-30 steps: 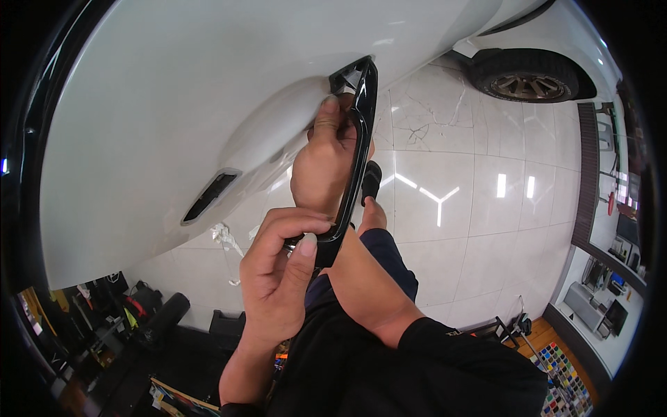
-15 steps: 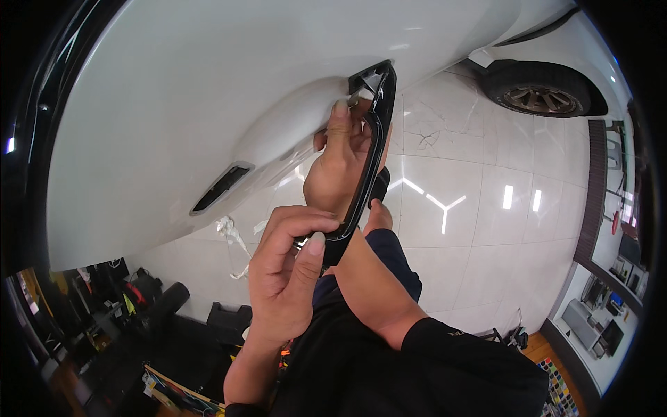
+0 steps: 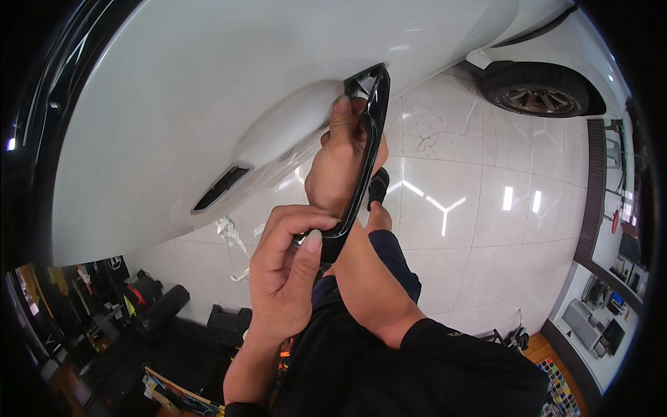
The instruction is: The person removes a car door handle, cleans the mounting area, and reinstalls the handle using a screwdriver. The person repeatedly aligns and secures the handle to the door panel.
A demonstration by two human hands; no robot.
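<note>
A glossy black car door handle stands out from a white car door. Its far end sits at the rear opening in the panel; I cannot tell whether it is seated. My left hand pinches the near end between thumb and fingers. Behind the handle, my right hand is closed around the far half, its thumb beside the opening and some fingers hidden by the handle. Toward the lower left of the shallow door recess, a dark slot lies exposed.
A dark tyre with a bronze wheel is at the upper right. Glossy pale tiles cover the floor, with crumpled white strips on them below the door. Black bags and cases stand at lower left, shelving at the right.
The handle's far end has shifted slightly left, toward the door, and its near end a little too. Both hands keep their hold.
</note>
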